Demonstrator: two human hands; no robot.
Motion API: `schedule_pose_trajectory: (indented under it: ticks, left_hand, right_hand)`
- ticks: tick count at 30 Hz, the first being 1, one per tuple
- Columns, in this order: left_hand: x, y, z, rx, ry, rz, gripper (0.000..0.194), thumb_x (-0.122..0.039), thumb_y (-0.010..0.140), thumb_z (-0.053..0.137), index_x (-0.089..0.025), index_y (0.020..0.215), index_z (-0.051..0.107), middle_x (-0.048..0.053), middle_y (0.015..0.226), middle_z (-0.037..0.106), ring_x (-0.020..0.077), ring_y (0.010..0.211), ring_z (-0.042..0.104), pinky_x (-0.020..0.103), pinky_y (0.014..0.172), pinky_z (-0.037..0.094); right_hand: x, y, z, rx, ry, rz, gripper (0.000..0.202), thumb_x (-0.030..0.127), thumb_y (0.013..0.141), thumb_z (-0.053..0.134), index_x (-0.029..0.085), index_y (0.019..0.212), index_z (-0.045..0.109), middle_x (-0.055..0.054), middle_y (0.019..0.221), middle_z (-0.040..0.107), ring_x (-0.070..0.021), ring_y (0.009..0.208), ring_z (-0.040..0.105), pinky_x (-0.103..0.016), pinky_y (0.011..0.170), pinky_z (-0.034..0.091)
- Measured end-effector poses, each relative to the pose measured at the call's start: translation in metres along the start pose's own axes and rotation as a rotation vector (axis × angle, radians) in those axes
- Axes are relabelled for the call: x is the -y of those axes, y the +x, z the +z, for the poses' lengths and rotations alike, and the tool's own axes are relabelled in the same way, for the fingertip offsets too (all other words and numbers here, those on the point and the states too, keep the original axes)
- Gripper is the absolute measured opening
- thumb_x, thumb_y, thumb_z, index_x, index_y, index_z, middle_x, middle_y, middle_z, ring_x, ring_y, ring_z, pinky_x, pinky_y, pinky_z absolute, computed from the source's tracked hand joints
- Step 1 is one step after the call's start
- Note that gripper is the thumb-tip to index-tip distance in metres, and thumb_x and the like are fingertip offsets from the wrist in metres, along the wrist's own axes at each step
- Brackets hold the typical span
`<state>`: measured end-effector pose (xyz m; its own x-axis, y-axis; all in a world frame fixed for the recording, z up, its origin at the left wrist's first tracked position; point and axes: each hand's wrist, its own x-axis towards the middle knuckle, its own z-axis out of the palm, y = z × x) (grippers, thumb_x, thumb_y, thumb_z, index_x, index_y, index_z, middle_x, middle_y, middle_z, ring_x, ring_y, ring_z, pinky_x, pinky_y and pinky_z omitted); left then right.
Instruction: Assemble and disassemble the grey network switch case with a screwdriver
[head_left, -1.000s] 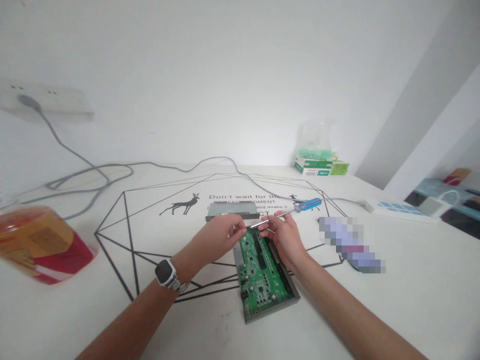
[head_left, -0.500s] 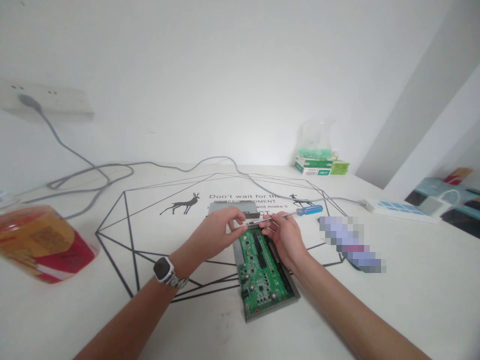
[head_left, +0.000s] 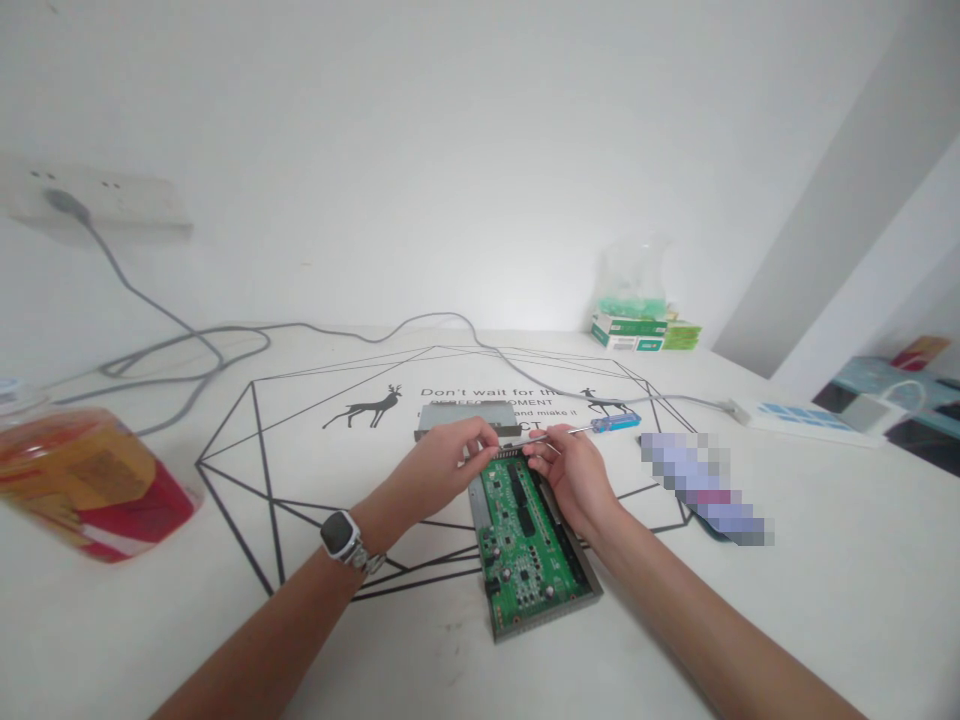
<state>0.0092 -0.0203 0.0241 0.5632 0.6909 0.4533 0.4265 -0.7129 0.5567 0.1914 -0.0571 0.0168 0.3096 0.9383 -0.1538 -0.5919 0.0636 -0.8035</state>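
Note:
A green circuit board lies in a grey metal tray at the middle of the table. Over its far end, my right hand is closed on a screwdriver with a clear blue handle, its shaft pointing left. My left hand meets the shaft's tip end, thumb and fingers pinched together; whether it grips the tip or something small there is too small to tell. Just behind the hands sits a grey metal cover.
A red and yellow package stands at the left. Farther right are a pixelated flat object and a white power strip. Small boxes with a clear bag rest by the wall, and a grey cable crosses the back.
The fingers of my left hand have closed together near the screwdriver's tip. The screwdriver has shifted slightly left in my right hand.

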Motion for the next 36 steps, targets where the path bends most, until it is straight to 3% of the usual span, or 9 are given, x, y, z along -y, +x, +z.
schedule_pose_trajectory:
  ticks: [8, 13, 20, 24, 31, 36]
  left_hand:
    - [-0.004, -0.003, 0.005, -0.004, -0.023, -0.022, 0.013, -0.03, 0.099, 0.046, -0.02, 0.096, 0.055, 0.001, 0.084, 0.07, 0.0163, 0.074, 0.062, 0.028, 0.067, 0.045]
    - [-0.002, -0.001, -0.014, -0.018, 0.053, -0.076, 0.016, -0.031, 0.097, 0.046, -0.021, 0.094, 0.057, 0.001, 0.084, 0.069, 0.0175, 0.074, 0.062, 0.028, 0.068, 0.045]
    - [0.028, -0.007, -0.044, 0.204, 0.275, -0.272, 0.017, -0.029, 0.084, 0.053, -0.019, 0.085, 0.066, 0.007, 0.093, 0.071, 0.0243, 0.088, 0.065, 0.035, 0.079, 0.049]
    - [0.035, -0.01, -0.044, 0.281, 0.337, -0.398, 0.015, -0.026, 0.079, 0.055, -0.019, 0.08, 0.069, 0.008, 0.092, 0.072, 0.0258, 0.089, 0.066, 0.035, 0.079, 0.049]
    - [0.029, -0.007, -0.042, 0.301, 0.37, -0.432, 0.013, -0.022, 0.077, 0.054, -0.019, 0.075, 0.066, 0.007, 0.087, 0.07, 0.023, 0.083, 0.065, 0.031, 0.074, 0.048]
    - [0.037, -0.008, -0.046, 0.29, 0.298, -0.439, 0.015, -0.027, 0.077, 0.055, -0.019, 0.082, 0.067, 0.007, 0.087, 0.071, 0.0232, 0.082, 0.066, 0.032, 0.074, 0.05]
  right_hand:
    - [0.001, -0.001, 0.003, -0.011, 0.003, 0.002, 0.017, 0.008, 0.095, 0.05, 0.018, 0.082, 0.051, -0.003, 0.07, 0.072, -0.012, 0.052, 0.068, -0.017, 0.042, 0.053]
    - [0.005, -0.001, 0.003, -0.077, 0.034, 0.003, 0.019, 0.009, 0.096, 0.047, 0.018, 0.08, 0.051, -0.003, 0.067, 0.071, -0.0111, 0.049, 0.066, -0.017, 0.041, 0.051]
    - [0.003, -0.001, -0.002, -0.027, -0.004, 0.005, 0.017, 0.01, 0.095, 0.049, 0.018, 0.08, 0.051, -0.003, 0.068, 0.07, -0.01, 0.047, 0.062, -0.016, 0.038, 0.046]
    - [0.001, -0.001, -0.003, -0.002, -0.02, -0.004, 0.013, 0.012, 0.092, 0.053, 0.018, 0.08, 0.052, -0.002, 0.066, 0.069, -0.0094, 0.045, 0.058, -0.016, 0.037, 0.043]
    - [-0.003, 0.001, -0.006, 0.04, -0.029, -0.036, 0.013, 0.017, 0.083, 0.065, 0.019, 0.081, 0.052, 0.0, 0.066, 0.067, -0.0093, 0.045, 0.054, -0.017, 0.038, 0.042]
    - [-0.004, 0.001, -0.006, 0.046, -0.03, -0.046, 0.013, 0.017, 0.083, 0.064, 0.019, 0.081, 0.052, 0.0, 0.066, 0.068, -0.0092, 0.044, 0.053, -0.017, 0.038, 0.042]
